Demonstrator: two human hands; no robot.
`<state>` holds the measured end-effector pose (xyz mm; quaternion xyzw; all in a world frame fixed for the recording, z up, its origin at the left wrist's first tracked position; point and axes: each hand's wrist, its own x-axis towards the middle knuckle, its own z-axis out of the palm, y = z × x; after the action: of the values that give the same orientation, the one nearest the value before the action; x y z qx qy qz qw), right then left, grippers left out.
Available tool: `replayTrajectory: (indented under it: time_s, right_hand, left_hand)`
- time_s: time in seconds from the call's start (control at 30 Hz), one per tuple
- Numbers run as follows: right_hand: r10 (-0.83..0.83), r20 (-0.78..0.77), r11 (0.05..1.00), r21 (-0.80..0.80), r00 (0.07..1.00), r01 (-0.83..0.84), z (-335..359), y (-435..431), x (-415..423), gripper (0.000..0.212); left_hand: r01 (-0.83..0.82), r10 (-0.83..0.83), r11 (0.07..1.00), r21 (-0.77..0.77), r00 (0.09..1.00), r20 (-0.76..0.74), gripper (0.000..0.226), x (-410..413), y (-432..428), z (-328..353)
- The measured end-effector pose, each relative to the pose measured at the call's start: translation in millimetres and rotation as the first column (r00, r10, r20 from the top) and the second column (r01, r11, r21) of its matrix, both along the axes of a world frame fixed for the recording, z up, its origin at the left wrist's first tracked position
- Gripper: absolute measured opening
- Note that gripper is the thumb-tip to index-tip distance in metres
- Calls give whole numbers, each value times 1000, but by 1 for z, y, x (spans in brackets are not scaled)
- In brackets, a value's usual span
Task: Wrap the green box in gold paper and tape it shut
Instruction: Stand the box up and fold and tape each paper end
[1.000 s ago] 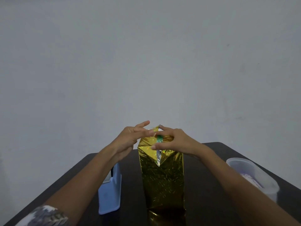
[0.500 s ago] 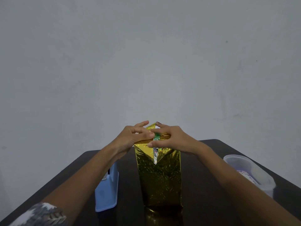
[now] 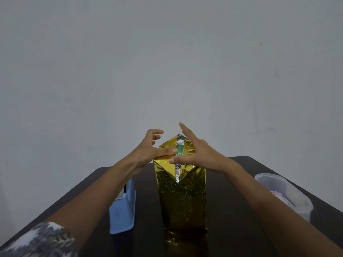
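L hand: left hand [image 3: 148,148] has its fingers loosely curled, claw-like, holding nothing; thumb lies straight and presses the top left fold of the gold paper [image 3: 182,199]. R hand: right hand [image 3: 197,154] is spread wide, fingers straight and pointing up and away; thumb tip touches the front fold just below the top edge. Neither hand grips anything.

Green box [image 3: 179,152] stands upright mid-desk, wrapped almost all round. Only a thin green strip w/ white lettering shows in the gap at the top, between the two thumbs. A silvery underside of the paper shows along the gap, ending in a point on the front face.

Desk [image 3: 232,184] is dark w/ bare surface on both sides of the box. Blue dispenser [image 3: 122,214] stands just left of the box, not touching. Clear container [image 3: 289,197] sits near the right edge, well apart; contents too blurry to tell. Patterned sleeve [image 3: 40,240] is cut off at bottom left; the box base is lost in dark reflection.
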<state>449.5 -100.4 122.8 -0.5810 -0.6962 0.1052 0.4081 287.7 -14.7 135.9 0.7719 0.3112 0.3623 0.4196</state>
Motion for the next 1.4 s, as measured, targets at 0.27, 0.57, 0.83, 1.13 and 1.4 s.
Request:
replayTrajectory:
  time_s: [0.27,0.57,0.83,1.13,1.4]
  right_hand:
    - [29,10,999,26,1000,-30,1,0,5,111]
    - [139,-477,988,125,868,-90,-8,-7,6,128]
    - [95,-546,995,62,833,-73,-76,-11,18,151]
    - [32,-525,991,128,850,42,-81,-11,16,126]
    - [209,-610,965,2,764,-263,-86,-11,32,113]
  left_hand:
    - [-24,-32,933,-360,988,-150,42,23,-7,13]
    - [108,-58,929,-353,987,148,108,-1,8,-3]
    - [129,-50,895,428,981,-190,96,-30,-11,-30]
    - [-43,-4,889,456,995,102,11,8,-21,34]
    - [-45,61,989,-141,992,113,23,-20,23,-20]
